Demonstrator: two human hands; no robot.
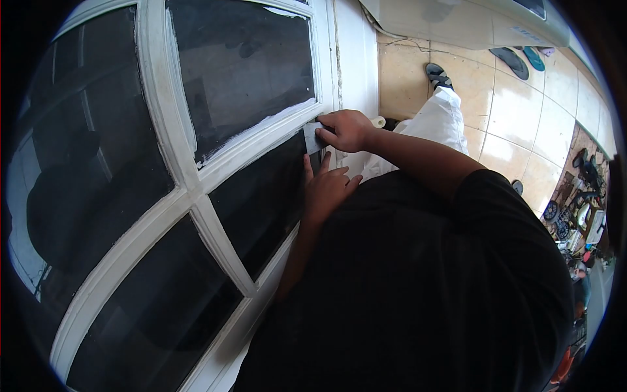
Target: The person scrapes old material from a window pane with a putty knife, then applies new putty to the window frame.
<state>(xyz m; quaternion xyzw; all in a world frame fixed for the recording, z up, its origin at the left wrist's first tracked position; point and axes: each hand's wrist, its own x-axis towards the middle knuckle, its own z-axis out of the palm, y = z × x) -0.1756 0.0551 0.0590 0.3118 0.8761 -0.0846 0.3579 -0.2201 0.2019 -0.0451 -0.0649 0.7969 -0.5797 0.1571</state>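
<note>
My right hand point(348, 130) pinches a flat, pale grey rectangular scraper blade point(314, 138) between thumb and fingers. The blade lies at the corner of a dark glass pane point(255, 202), beside the white wooden frame point(261, 144). Just below it, my left hand point(330, 189) is open with its fingers spread, two fingertips right at the blade's lower edge. White paint smears point(268, 124) run over the lower edge of the upper pane point(245, 65).
A pale round-ended object point(377, 122) shows behind my right wrist. My sandalled foot point(439, 76) stands on beige tiles point(516, 144). Loose slippers point(511, 63) lie near a cream vehicle body point(450, 23). Tools and odds and ends point(578, 222) clutter the far right.
</note>
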